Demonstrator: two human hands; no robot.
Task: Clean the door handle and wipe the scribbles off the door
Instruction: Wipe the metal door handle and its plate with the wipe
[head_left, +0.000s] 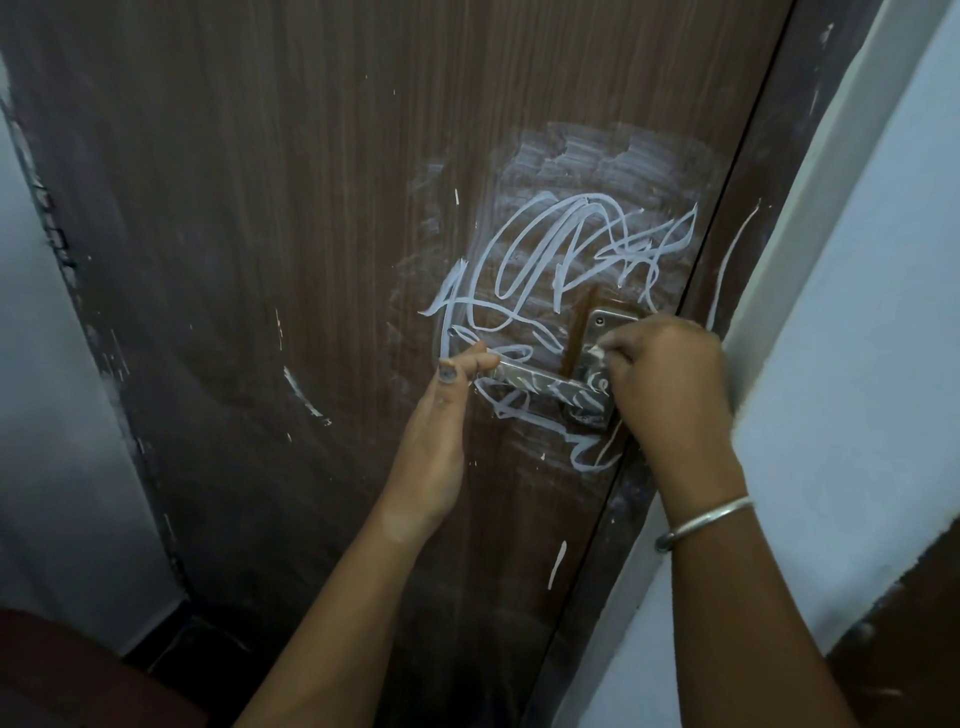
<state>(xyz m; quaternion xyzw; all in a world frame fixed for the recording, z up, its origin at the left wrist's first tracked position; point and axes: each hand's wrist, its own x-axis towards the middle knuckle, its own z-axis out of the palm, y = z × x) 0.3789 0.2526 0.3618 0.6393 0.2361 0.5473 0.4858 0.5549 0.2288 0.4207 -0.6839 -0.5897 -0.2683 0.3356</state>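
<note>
- Far left: I note a pale grey-blue wall (47, 364) meeting the edge of the dark brown wood-grain door (234, 234); short white flecks dot the door's left half.
- Left hand (441, 415): reaching up from below, its grip pinches the free end of the long silver metal lever handle (524, 375). Thumb and fingers are closed on the lever tip; judged a steadying hold.
- Centre: looping white chalk-like scribbles (561, 244) sit above, around and below the handle, with a pale smeared haze above them. Lines are intact, so I judge the door wipe not yet done.
- Handle axis: lever runs roughly horizontal, free end to the left, pivot to the right at the silver backplate (602, 325).
- Right hand (670, 374): fingers curled shut against the backplate, nipping a small white scrap (597, 354); cloth or tissue, I cannot tell which. A silver bangle (701, 522) rings the wrist.
- Key relation: the lever extends leftward from the right hand's grip, towards the left hand; the right hand is nearer the pivot, so a wipe would likely travel right to left along the lever.
- Far right: dark door frame (753, 208), then white wall (857, 312).
</note>
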